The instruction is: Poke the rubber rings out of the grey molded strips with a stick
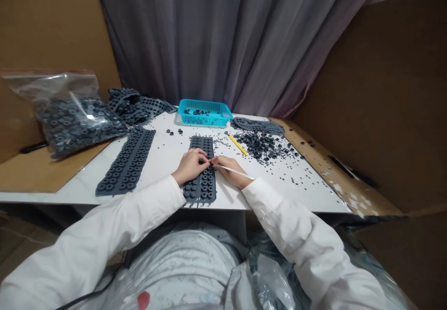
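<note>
A dark grey rubber sheet of ring-shaped pieces (pixel 199 190) lies lengthwise before me on the white table. My left hand (pixel 191 165) rests over its middle, thumb and fingertips drawn together in a pinch; whatever is between them is too small to make out. From the right, my right hand (pixel 228 168) meets those fingertips at the sheet's right part. Its fingers are closed round a thin white stick (pixel 233 169), whose tip is hidden at the fingers. A second, similar sheet (pixel 127 161) lies to the left, apart from both hands.
A clear bag of grey rings (pixel 77 121) stands at left, before bunched perforated sheets (pixel 134 105). A blue basket (pixel 204 120) with small dark pieces sits at the back. Rightward are a yellow stick (pixel 238 145), a heap of black bits (pixel 260 145) and another sheet (pixel 258 125).
</note>
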Motion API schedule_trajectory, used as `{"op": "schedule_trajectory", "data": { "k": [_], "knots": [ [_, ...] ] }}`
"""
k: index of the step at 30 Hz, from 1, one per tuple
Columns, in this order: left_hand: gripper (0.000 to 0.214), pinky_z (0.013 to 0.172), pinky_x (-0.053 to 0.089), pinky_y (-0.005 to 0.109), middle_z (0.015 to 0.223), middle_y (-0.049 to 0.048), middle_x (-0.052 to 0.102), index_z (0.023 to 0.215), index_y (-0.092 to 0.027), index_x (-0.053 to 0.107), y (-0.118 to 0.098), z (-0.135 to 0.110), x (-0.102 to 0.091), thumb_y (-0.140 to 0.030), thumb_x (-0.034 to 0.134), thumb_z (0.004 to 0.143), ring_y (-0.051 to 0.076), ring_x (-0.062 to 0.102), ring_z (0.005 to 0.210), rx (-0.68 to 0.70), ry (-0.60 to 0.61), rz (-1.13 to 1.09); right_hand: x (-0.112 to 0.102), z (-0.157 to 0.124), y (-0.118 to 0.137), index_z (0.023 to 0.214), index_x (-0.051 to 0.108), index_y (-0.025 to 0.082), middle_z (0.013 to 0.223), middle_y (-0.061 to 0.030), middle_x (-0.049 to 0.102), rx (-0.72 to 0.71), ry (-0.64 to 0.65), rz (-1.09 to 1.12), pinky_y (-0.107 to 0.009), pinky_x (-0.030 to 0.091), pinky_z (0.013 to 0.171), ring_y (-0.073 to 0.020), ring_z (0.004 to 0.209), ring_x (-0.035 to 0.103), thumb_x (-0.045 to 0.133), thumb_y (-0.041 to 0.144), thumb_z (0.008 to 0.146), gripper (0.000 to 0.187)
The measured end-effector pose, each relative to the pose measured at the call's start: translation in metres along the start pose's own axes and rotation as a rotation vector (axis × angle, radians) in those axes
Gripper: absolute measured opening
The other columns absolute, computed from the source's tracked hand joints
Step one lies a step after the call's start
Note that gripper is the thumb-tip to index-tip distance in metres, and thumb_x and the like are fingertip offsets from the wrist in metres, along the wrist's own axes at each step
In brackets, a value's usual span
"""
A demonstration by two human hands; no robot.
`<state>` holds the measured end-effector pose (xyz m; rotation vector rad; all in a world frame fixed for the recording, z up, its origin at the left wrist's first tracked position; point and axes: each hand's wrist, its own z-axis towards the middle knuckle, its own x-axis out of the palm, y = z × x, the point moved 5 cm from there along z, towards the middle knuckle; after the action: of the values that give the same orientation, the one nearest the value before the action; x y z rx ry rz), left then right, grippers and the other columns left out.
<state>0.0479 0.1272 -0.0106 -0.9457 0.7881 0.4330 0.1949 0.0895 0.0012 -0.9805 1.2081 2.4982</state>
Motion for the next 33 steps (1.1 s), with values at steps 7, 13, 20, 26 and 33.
{"op": "schedule_trajectory", "data": {
  "k": [7,13,20,26,33],
  "knots": [
    [0.009,0.095,0.043,0.041,0.106,0.0037,0.067,0.073,-0.022,0.073,-0.001,0.0,-0.001,-0.025,0.065,0.075,0.025,0.057,0.103,0.003,0.008,-0.005,-0.005,0.001,-0.006,0.084,0.063,0.021,0.094,-0.0075,0.069,0.059,-0.115,0.007,-0.034,0.048,0.082,-0.0214,0.089,0.064,0.051,0.036,0.09,0.02],
    [0.009,0.098,0.041,0.042,0.107,0.0038,0.066,0.079,-0.023,0.073,-0.002,-0.001,-0.002,-0.027,0.067,0.075,0.025,0.057,0.105,0.025,0.014,-0.014,-0.026,-0.002,-0.024,0.088,0.058,0.019,0.094,-0.0078,0.068,0.239,-0.413,0.067,-0.032,0.049,0.072,-0.0187,0.079,0.061,0.05,0.037,0.089,0.019],
    [0.012,0.099,0.04,0.044,0.11,0.0042,0.065,0.083,-0.024,0.074,-0.002,-0.001,-0.004,-0.028,0.068,0.074,0.026,0.055,0.109,0.057,0.031,-0.027,-0.032,-0.007,-0.044,0.078,0.054,0.021,0.074,-0.0024,0.062,0.374,-0.552,0.176,-0.028,0.048,0.061,-0.0161,0.066,0.056,0.056,0.036,0.081,0.015],
    [0.012,0.1,0.039,0.045,0.113,0.0045,0.063,0.085,-0.025,0.073,-0.003,-0.001,-0.007,-0.028,0.069,0.075,0.026,0.054,0.11,0.089,0.052,-0.034,-0.028,-0.006,-0.044,0.086,0.055,0.023,0.071,0.0001,0.062,0.391,-0.536,0.291,-0.028,0.05,0.058,-0.014,0.059,0.058,0.06,0.035,0.078,0.016],
    [0.009,0.1,0.039,0.044,0.114,0.0036,0.063,0.083,-0.025,0.072,-0.007,-0.001,-0.011,-0.026,0.07,0.074,0.026,0.053,0.111,0.117,0.048,-0.04,-0.022,-0.004,-0.035,0.083,0.063,0.02,0.073,-0.0038,0.068,0.398,-0.454,0.358,-0.031,0.055,0.061,-0.0177,0.065,0.065,0.073,0.035,0.069,0.023]
  ]
}}
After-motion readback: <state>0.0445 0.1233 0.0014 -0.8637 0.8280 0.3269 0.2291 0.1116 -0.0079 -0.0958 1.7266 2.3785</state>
